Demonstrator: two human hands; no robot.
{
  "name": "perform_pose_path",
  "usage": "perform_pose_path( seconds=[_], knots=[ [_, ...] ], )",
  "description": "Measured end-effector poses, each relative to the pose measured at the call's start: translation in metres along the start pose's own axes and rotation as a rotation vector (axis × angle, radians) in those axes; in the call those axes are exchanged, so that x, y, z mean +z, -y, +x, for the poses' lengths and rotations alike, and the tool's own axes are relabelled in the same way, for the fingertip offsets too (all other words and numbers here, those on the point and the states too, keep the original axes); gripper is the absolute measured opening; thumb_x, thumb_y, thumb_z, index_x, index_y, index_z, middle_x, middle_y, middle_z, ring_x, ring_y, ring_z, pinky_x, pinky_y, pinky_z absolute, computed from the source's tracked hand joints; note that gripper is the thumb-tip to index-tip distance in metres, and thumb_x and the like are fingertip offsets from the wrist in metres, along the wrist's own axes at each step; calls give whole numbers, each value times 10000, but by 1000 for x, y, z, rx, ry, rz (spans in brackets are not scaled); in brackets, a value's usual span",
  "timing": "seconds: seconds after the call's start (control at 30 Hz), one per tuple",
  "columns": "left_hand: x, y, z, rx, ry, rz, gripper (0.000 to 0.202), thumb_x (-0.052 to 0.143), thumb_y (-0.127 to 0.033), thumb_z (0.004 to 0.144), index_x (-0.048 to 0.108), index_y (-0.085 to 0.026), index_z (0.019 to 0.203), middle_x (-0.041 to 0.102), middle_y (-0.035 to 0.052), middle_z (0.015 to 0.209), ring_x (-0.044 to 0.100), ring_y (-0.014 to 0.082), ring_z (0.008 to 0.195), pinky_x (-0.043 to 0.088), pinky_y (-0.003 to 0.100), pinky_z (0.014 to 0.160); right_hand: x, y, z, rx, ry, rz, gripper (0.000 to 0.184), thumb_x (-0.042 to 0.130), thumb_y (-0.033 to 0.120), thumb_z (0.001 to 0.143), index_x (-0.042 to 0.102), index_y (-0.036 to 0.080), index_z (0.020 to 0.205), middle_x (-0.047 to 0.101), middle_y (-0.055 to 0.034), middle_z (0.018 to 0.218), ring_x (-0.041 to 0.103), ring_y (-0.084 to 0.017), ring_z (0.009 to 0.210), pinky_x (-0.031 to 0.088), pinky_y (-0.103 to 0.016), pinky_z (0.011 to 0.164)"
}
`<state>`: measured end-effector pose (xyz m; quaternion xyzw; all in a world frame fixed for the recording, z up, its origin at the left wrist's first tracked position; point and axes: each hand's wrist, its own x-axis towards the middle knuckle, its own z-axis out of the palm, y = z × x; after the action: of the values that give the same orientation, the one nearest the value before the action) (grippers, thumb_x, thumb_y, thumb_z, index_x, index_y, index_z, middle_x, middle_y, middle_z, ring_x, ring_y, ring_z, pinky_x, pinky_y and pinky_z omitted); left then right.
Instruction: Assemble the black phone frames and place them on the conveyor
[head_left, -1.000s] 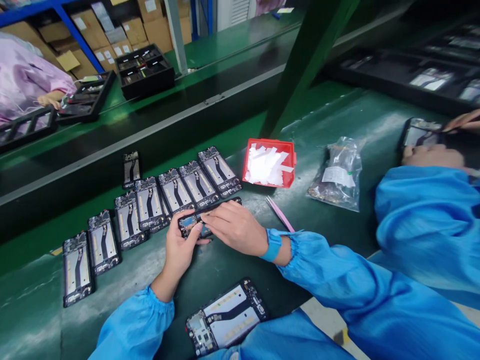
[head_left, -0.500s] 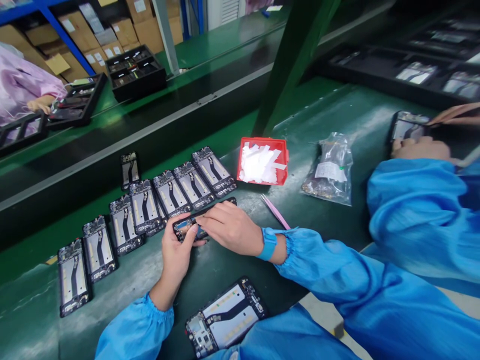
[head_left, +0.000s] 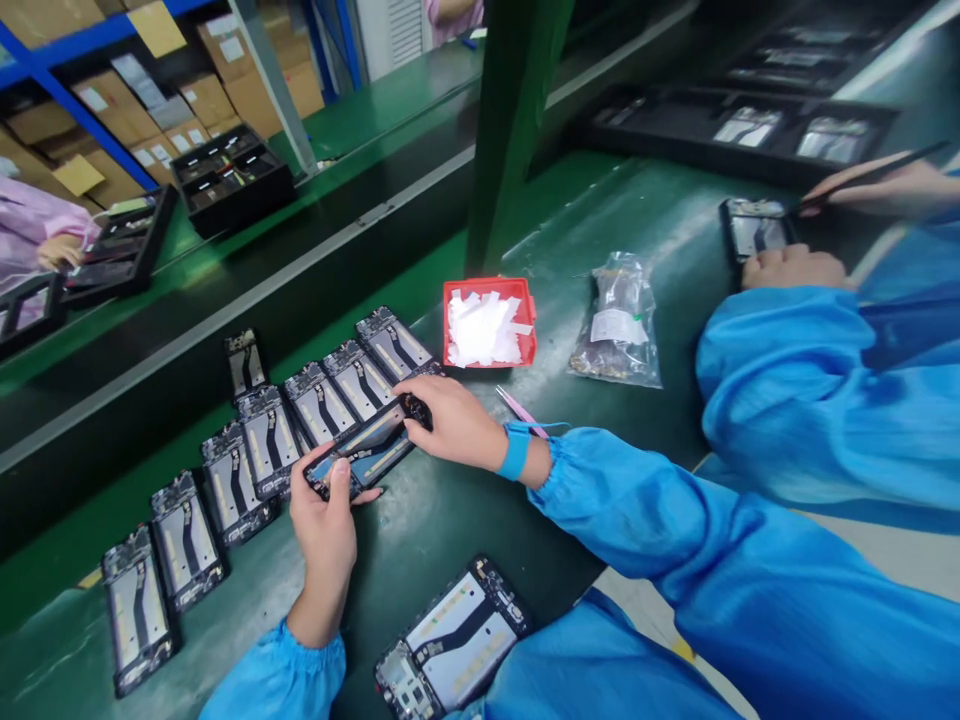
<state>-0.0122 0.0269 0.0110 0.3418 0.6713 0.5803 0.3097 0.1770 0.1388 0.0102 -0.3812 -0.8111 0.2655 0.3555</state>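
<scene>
OK, phone is up in both hands, tilted, just on the near side of the row of phones, over the mid part of the surface; can't tell if it touches anything. L hand: clamped on its L end, thumb on the inner face, some fingers under. R hand: thumb & fingers pinched on the R end.

Handling, prob.: light, thin, stiff, a bit slick on the shiny face. Bare board & flex look fragile, so best gripped by the frame at the ends or long edges, thumbs off the flex, no twisting.

Around: red bin w/ white strips toward the surface's far edge; pink tweezers partly behind the R wrist; clear bag right of the bin; spare phone at the near edge. Co-worker's hand at another phone, far R.
</scene>
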Motion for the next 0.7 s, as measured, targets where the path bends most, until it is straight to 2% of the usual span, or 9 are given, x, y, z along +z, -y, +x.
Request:
perform_pose_path(
  seconds=[0.13, 0.27, 0.4, 0.53, 0.7],
  knots=[
    [-1, 1, -1, 22, 0, 25, 450, 759, -481, 852, 626, -200, 1178, 577, 33, 1050, 633, 147, 764, 673, 334, 540, 6, -7, 1, 6, 12, 91, 421, 632, 81, 812, 617, 163, 1225, 694, -107, 1208, 661, -240, 1088, 537, -374, 961],
    [-1, -3, -2, 60, 38, 52, 449, 730, -482, 877, 602, -203, 1205, 554, 18, 973, 598, 144, 749, 669, 328, 543, 5, -7, 2, 14, 11, 125, 431, 626, 65, 811, 619, 165, 1231, 685, -104, 1200, 665, -231, 1043, 550, -373, 933],
    [1, -6, -6, 109, 28, 125, 464, 710, -491, 889, 571, -189, 1213, 567, 61, 1085, 633, 149, 747, 646, 292, 513, 4, -6, 1, 47, 20, 164, 436, 690, 113, 826, 612, 180, 1251, 651, -101, 1202, 650, -244, 1093, 545, -399, 973],
    [5, -6, -15, 141, 1, 147, 438, 695, -468, 909, 549, -189, 1214, 581, 71, 1097, 667, 140, 705, 601, 231, 457, 11, 3, -4, 77, -13, 150, 558, 784, 225, 821, 548, 185, 1325, 598, -127, 1262, 601, -290, 1198, 519, -469, 1043],
    [11, -3, -28, 199, -28, 176, 420, 677, -439, 929, 520, -189, 1228, 608, 68, 1052, 683, 150, 703, 619, 248, 476, 19, 23, -10, 105, -66, 121, 737, 872, 308, 744, 489, 195, 1364, 547, -149, 1316, 544, -324, 1280, 482, -529, 1095]
  ],
)
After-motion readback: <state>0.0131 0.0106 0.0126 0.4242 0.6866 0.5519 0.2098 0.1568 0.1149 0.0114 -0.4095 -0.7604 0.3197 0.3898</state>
